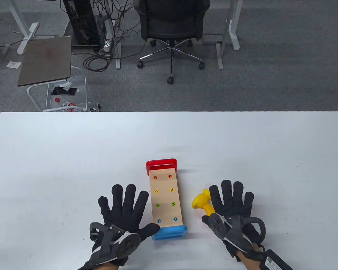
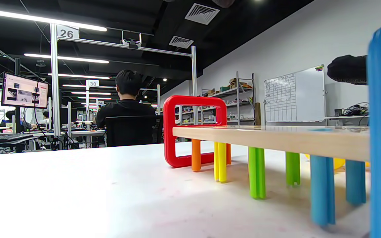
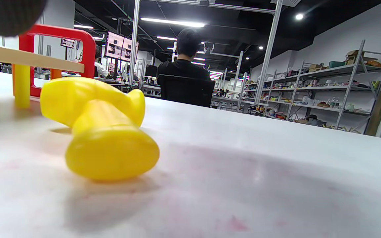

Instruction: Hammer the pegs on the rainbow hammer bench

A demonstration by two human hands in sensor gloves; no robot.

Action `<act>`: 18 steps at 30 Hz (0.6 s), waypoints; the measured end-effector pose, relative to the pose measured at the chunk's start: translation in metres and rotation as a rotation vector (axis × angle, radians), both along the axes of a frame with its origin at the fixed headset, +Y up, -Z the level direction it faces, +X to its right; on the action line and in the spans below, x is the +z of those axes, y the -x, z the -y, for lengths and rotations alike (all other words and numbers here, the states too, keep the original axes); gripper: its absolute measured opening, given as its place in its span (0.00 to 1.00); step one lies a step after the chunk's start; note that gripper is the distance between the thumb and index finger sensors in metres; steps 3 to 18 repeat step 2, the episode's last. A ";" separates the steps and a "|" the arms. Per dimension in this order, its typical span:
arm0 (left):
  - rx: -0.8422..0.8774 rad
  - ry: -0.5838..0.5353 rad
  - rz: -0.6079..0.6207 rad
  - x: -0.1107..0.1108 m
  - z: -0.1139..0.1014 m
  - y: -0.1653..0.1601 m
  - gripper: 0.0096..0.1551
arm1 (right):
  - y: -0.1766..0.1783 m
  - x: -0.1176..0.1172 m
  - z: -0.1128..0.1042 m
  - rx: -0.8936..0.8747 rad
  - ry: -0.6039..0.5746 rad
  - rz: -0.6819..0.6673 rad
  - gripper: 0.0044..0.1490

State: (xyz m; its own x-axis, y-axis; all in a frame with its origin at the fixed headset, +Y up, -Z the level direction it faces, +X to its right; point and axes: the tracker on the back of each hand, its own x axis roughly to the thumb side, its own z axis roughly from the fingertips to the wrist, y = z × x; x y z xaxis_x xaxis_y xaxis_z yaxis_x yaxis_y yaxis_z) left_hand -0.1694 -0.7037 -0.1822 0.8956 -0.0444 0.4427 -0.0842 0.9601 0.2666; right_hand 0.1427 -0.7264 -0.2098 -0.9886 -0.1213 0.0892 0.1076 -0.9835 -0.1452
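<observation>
From above, the bench (image 1: 166, 198) lay lengthwise on the white table (image 1: 59, 157), red end far, blue end near; its pegs (image 1: 157, 191) sat flush in two rows. The left hand (image 1: 124, 213) rested flat just left of it, fingers spread, thumb touching the blue end; the right hand (image 1: 232, 208) lay flat too, fingers spread — over the yellow hammer (image 1: 200, 200), gripping nothing.

From the left wrist, the pegs (image 2: 256, 172) hung below the plank (image 2: 276, 137) to the table; the red frame (image 2: 193, 130) stood beyond.

From the right wrist, the hammer (image 3: 101, 129) lay on its side, handle end nearest; bench (image 3: 28, 59) behind — no fingers clearly shown.
</observation>
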 end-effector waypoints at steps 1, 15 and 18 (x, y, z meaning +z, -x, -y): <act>0.000 0.003 0.000 0.000 0.000 0.000 0.63 | 0.000 0.000 0.000 0.000 0.003 -0.001 0.64; 0.000 0.004 0.000 0.000 0.000 0.000 0.63 | 0.000 0.000 0.000 0.001 0.004 -0.001 0.65; 0.000 0.004 0.000 0.000 0.000 0.000 0.63 | 0.000 0.000 0.000 0.001 0.004 -0.001 0.65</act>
